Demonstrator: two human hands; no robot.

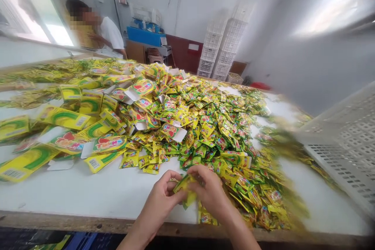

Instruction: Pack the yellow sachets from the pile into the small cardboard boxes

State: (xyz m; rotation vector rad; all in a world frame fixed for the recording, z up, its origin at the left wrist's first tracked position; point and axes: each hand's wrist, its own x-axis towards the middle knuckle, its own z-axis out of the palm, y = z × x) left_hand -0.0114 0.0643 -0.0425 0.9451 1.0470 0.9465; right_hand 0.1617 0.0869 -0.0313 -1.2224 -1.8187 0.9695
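My left hand (pixel 164 193) and my right hand (pixel 211 192) meet above the front of the white table, fingers closed on a small yellow-green packet (pixel 186 192). Motion smears the packet, so whether there is more than one cannot be told. Just beyond and to the right spreads a large heap of similar shiny packets (pixel 205 125). Printed yellow-green cartons (pixel 109 144) with red lettering lie in a loose pile to the left, some with white flaps open. One small carton (pixel 174 131) rests on the packets ahead of my hands.
A white perforated crate (pixel 342 144) stands tilted at the right. The table's wooden front edge (pixel 99 222) runs below my wrists. Stacked white crates (pixel 218 47) rise against the back wall. A person in a white shirt (pixel 111 35) is at the far left side.
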